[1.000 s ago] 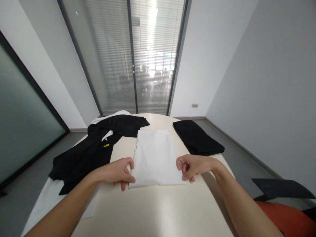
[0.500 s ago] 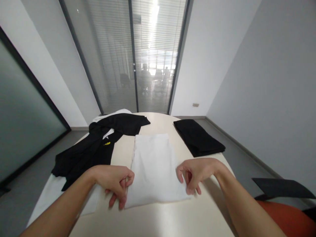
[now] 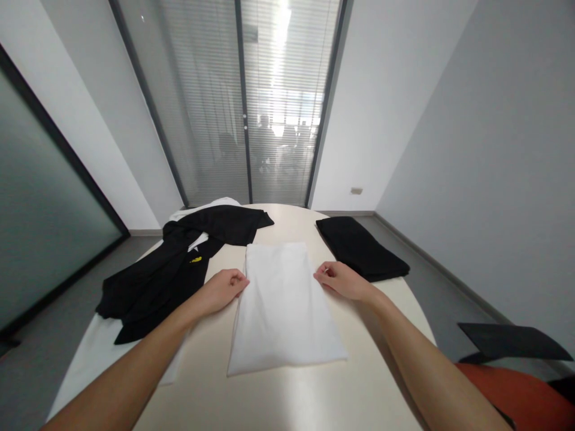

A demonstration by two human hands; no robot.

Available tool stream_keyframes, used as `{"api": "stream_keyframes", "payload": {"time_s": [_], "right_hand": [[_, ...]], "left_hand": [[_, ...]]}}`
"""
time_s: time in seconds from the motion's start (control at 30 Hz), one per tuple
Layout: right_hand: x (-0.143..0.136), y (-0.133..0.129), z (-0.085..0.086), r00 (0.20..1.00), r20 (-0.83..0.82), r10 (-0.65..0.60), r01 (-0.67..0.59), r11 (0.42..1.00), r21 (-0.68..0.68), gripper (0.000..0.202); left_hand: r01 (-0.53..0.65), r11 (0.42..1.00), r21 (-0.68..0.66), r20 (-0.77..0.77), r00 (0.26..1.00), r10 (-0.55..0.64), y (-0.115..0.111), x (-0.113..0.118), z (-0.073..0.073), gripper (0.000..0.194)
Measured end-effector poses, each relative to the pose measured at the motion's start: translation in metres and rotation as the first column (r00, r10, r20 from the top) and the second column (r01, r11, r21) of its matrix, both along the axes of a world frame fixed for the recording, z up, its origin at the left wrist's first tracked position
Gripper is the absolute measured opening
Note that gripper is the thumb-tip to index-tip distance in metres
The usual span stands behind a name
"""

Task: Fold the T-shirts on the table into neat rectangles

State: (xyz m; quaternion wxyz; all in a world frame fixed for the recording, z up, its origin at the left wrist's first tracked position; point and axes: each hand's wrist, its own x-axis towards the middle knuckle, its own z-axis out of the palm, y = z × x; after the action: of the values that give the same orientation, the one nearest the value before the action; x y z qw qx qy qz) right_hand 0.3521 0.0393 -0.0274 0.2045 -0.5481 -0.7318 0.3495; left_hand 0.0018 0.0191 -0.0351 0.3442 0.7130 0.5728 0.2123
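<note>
A folded white garment (image 3: 283, 311) lies flat on the table in front of me, its narrower end away from me. My left hand (image 3: 226, 290) is at its left edge, thumb and fingers pinched together on the cloth about a third of the way down from the far end. Across from it, my right hand (image 3: 344, 280) pinches the right edge at about the same height. Both grips take only the rim of the fabric, and the garment's near edge rests untouched on the tabletop.
Loose black clothing (image 3: 166, 287) with a yellow mark is heaped at the left over white fabric (image 3: 101, 353). A folded black garment (image 3: 359, 248) lies right of the round-edged table (image 3: 269, 407). An orange chair (image 3: 507, 389) stands at the lower right.
Both hands have moved away from me along the sides of the white garment, from its near corners to its upper side edges. The garment has stayed in place.
</note>
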Motion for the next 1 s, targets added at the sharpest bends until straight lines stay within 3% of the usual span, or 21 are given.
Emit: {"api": "stream_keyframes", "payload": {"time_s": [0.1,0.3,0.53,0.7,0.87,1.0], "right_hand": [[-0.003,-0.002,0.001,0.998,-0.055,0.012,-0.013,1.000,-0.018,0.034],[0.000,0.002,-0.003,0.996,-0.093,0.003,-0.005,1.000,-0.025,0.033],[-0.006,0.003,-0.004,0.997,-0.060,-0.042,0.045,0.997,0.056,0.027],[-0.009,0.006,-0.006,0.990,-0.085,-0.112,0.114,0.993,0.012,0.018],[-0.008,0.008,-0.007,0.984,-0.106,-0.145,0.147,0.989,0.012,0.016],[-0.007,0.006,-0.005,0.981,-0.147,-0.123,0.116,0.992,-0.057,0.020]], "left_hand": [[-0.006,0.999,0.033,-0.011,1.000,0.006,0.000,0.001,-0.002,0.035],[-0.155,0.987,0.048,0.031,0.988,0.154,0.001,0.004,0.003,0.018],[-0.183,0.979,-0.087,0.285,0.937,0.200,0.000,0.008,-0.002,0.028],[-0.225,0.966,-0.129,0.376,0.890,0.257,0.002,0.010,-0.004,0.028],[-0.263,0.948,-0.181,0.377,0.871,0.314,0.001,0.012,0.000,0.023],[-0.194,0.953,-0.232,0.282,0.924,0.257,0.000,0.005,0.000,0.032]]}}
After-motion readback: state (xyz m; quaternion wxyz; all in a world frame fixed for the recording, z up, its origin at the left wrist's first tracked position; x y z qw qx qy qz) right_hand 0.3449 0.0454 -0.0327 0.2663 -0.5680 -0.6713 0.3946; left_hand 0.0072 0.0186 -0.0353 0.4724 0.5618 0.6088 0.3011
